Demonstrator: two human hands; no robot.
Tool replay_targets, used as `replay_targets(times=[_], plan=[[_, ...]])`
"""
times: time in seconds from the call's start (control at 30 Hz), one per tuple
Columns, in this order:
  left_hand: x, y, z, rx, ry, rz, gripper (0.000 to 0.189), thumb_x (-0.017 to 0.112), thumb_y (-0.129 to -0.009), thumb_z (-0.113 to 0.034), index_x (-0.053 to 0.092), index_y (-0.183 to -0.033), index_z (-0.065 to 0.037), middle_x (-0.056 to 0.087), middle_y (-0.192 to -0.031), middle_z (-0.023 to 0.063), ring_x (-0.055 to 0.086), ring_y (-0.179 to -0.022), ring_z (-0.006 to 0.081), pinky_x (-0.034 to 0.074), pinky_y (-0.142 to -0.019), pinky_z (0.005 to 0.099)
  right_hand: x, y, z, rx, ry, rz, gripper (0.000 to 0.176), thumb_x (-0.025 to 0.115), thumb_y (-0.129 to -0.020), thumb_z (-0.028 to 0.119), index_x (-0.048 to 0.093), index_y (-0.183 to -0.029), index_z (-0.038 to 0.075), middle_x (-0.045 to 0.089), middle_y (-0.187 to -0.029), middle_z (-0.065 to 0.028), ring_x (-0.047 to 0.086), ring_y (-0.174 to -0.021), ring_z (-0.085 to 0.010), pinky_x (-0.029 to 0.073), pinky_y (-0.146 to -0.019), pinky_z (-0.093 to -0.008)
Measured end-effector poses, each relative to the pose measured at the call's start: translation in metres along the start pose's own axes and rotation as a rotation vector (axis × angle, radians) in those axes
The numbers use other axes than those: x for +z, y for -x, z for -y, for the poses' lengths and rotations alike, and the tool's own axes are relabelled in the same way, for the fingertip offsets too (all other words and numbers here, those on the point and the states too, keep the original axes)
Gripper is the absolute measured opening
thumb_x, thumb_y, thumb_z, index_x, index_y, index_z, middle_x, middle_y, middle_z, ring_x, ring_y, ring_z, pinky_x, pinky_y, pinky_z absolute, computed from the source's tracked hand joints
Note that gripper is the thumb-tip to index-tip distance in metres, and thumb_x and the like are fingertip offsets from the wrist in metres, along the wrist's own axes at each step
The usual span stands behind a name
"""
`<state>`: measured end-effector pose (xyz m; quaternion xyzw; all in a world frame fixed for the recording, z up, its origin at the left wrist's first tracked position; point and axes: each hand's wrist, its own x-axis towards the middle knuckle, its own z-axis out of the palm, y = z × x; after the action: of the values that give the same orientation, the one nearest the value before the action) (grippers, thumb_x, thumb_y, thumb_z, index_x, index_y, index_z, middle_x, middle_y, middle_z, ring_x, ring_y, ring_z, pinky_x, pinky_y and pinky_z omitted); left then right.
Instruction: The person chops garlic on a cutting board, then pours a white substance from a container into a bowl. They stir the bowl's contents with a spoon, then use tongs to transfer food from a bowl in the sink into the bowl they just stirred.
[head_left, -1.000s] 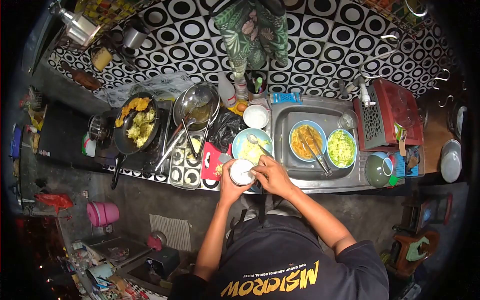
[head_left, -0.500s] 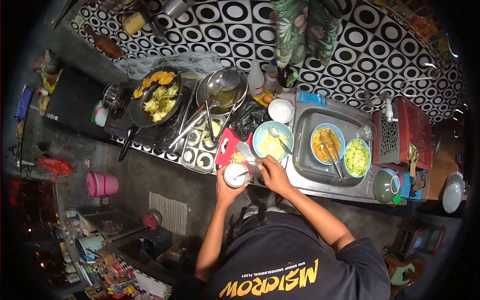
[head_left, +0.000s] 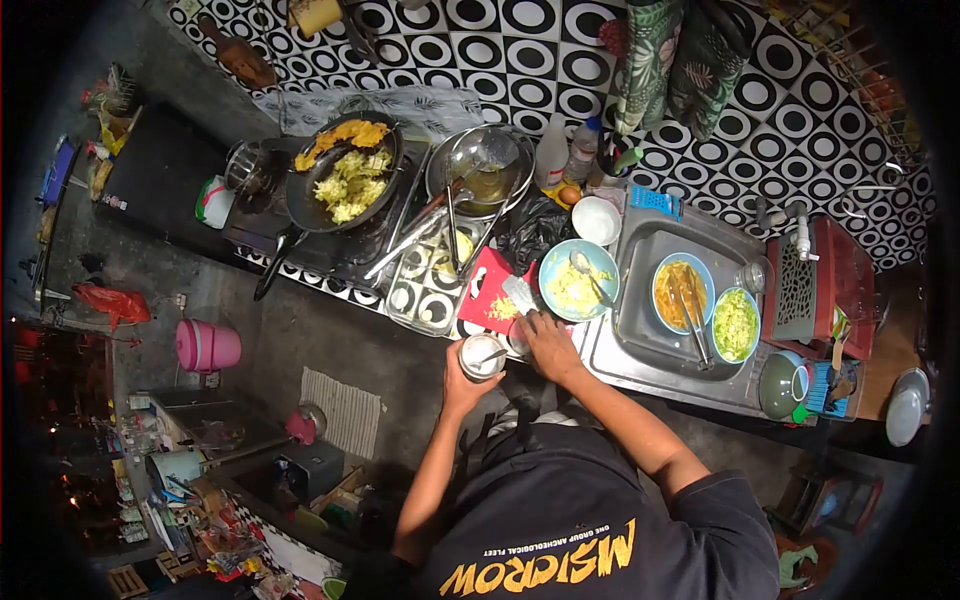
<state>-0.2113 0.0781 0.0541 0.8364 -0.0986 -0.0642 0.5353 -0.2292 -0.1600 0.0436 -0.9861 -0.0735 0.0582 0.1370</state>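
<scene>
The left hand grips a small round white cup just off the tiled surface's front edge, near a red cutting board, while the right hand pinches a thin metal spoon dipped in it.

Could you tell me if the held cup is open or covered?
Open: the cup has no lid, and a spoon rests inside.

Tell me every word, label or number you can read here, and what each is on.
"MSICROW": big yellow letters on the back of the person's dark shirt.
Small pale line above it: seems to read "ONE GROUP ARCHEOLOGICAL FLEET", barely legible.
Bottles by the tiled wall: labels too small to read.
White cup in the left hand: no writing shows.
</scene>
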Motion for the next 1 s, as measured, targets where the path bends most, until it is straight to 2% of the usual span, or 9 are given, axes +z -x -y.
replay_targets(times=[0.1, 0.3, 0.47, 0.63, 0.77, 1.0], plan=[[-0.004, -0.004, 0.003, -0.012, 0.023, 0.026, 0.098, 0.104, -0.065, -0.022, 0.046, -0.143, -0.004, 0.064, -0.132, 0.0199, 0.065, -0.125, 0.034, 0.053, -0.104, 0.0451, -0.016, -0.002, 0.002, 0.008, -0.067, 0.043, 0.085, 0.084, -0.084, 0.021, 0.043, -0.155, 0.0, 0.049, -0.149, -0.0248, 0.048, -0.138, -0.0411, 0.045, -0.113, -0.0483], [-0.004, -0.016, -0.002, -0.022, 0.066, 0.002, 0.102, 0.103, -0.066, -0.025, 0.044, -0.147, -0.004, 0.063, -0.136, 0.0205, 0.064, -0.127, 0.0345, 0.053, -0.105, 0.0457, -0.055, 0.011, 0.02, 0.085, -0.435, -0.239, 0.091, 0.084, -0.086, 0.023, 0.038, -0.159, -0.003, 0.044, -0.148, -0.0314, 0.045, -0.138, -0.0469, 0.042, -0.117, -0.0518], [0.002, -0.035, -0.028, 0.01, 0.081, 0.049, 0.1, 0.101, -0.068, -0.023, 0.044, -0.148, -0.003, 0.063, -0.138, 0.0199, 0.064, -0.128, 0.0336, 0.053, -0.106, 0.0462, -0.098, 0.022, 0.029, 0.048, -0.638, -0.479, 0.089, 0.081, -0.09, 0.027, 0.036, -0.161, -0.003, 0.045, -0.149, -0.0295, 0.045, -0.138, -0.0459, 0.04, -0.116, -0.0539], [0.02, -0.051, -0.057, 0.199, 0.146, 0.113, 0.1, 0.1, -0.068, -0.021, 0.044, -0.15, -0.004, 0.063, -0.14, 0.0196, 0.064, -0.129, 0.0339, 0.052, -0.109, 0.0459, -0.131, 0.024, 0.03, -0.019, -0.666, -0.446, 0.085, 0.076, -0.092, 0.03, 0.038, -0.16, -0.003, 0.046, -0.147, -0.03, 0.047, -0.135, -0.0471, 0.038, -0.118, -0.0526], [0.028, -0.056, -0.068, 0.184, 0.096, 0.203, 0.102, 0.099, -0.066, -0.02, 0.043, -0.151, -0.005, 0.061, -0.142, 0.019, 0.06, -0.134, 0.0343, 0.049, -0.113, 0.0473, -0.129, 0.026, 0.023, -0.016, -0.595, -0.375, 0.083, 0.072, -0.095, 0.037, 0.038, -0.162, 0.0, 0.045, -0.15, -0.0307, 0.046, -0.137, -0.0478, 0.038, -0.118, -0.0535], [0.042, -0.062, -0.08, 0.26, 0.046, 0.299, 0.104, 0.098, -0.066, -0.019, 0.042, -0.152, -0.003, 0.06, -0.143, 0.0217, 0.061, -0.134, 0.0373, 0.05, -0.111, 0.0477, -0.146, 0.034, 0.012, -0.049, -0.498, -0.31, 0.084, 0.07, -0.093, 0.043, 0.042, -0.164, 0.008, 0.046, -0.152, -0.0316, 0.046, -0.139, -0.0491, 0.038, -0.117, -0.0543]])
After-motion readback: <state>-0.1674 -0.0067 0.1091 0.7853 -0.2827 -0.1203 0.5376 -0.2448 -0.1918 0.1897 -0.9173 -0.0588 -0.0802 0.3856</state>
